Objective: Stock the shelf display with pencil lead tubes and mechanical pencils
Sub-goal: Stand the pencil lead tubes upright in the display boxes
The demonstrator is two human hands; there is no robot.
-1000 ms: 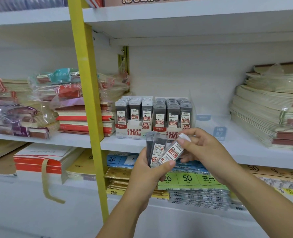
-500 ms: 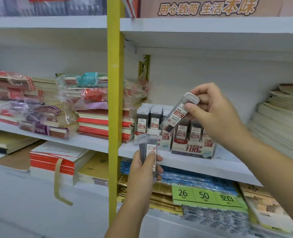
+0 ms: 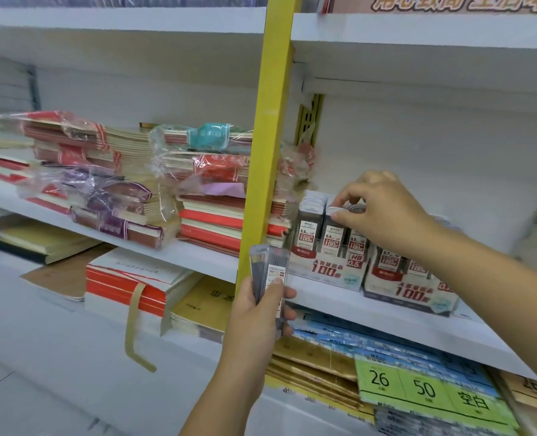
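Two white display boxes stand side by side on the middle shelf [image 3: 339, 297]: a 0.5 box [image 3: 330, 269] and a 0.7 box [image 3: 409, 291], both filled with upright dark lead tubes. My right hand [image 3: 383, 212] reaches over the 0.5 box, its fingertips pinching the white cap of one lead tube [image 3: 333, 234] that stands in the front row. My left hand [image 3: 261, 313] is lower, in front of the shelf edge, gripping a small bunch of lead tubes [image 3: 268, 269] upright. No mechanical pencils are visible.
A yellow upright post [image 3: 267, 136] stands just left of the boxes. Stacks of wrapped notebooks [image 3: 204, 184] fill the shelf to the left. The shelf below holds gold and blue packs and green label sheets [image 3: 427, 391]. Another shelf board runs overhead.
My right hand carried one tube from the bunch up and then down into the 0.5 box's front row. My left hand stayed low with the remaining tubes. The view shifted left and closer.
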